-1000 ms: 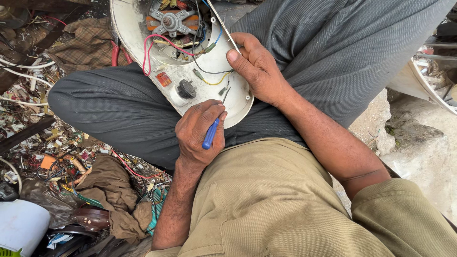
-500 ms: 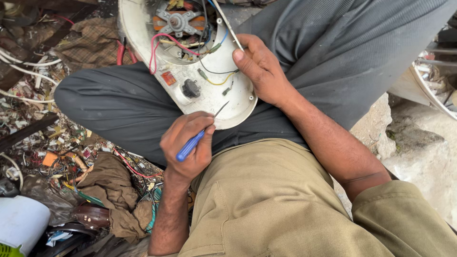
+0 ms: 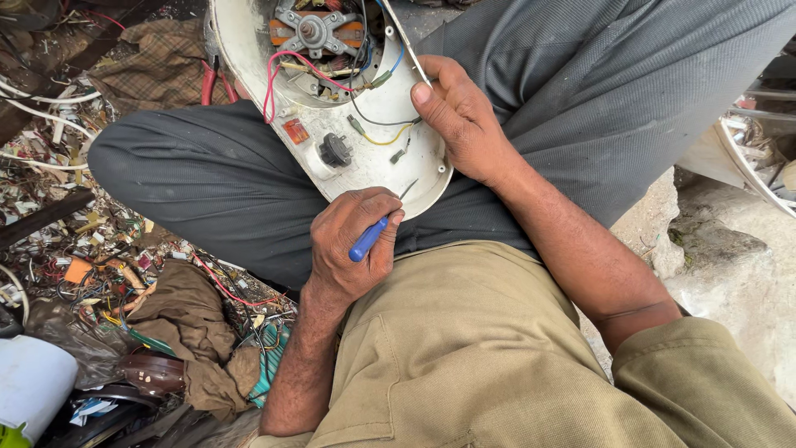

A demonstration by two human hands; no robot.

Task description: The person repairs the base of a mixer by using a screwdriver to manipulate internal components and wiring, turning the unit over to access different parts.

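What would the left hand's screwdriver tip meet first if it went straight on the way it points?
Probably the white appliance housing. The left hand holds a blue-handled screwdriver angled up and right, its tip just off the housing's lower rim. The right hand lies further along; depth is unclear.

White fan base (image 3: 365, 170) cut off at top edge; screwdriver (image 3: 368, 238) handle partly hidden in left hand (image 3: 352, 245).

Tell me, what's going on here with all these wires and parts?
A person sitting cross-legged has an opened white appliance housing resting on their lap, its motor and coloured wires exposed. The left hand grips a blue-handled screwdriver, tip near the housing's lower edge. The right hand steadies the housing's rim. Scrap wire and debris lie on the ground beside them.
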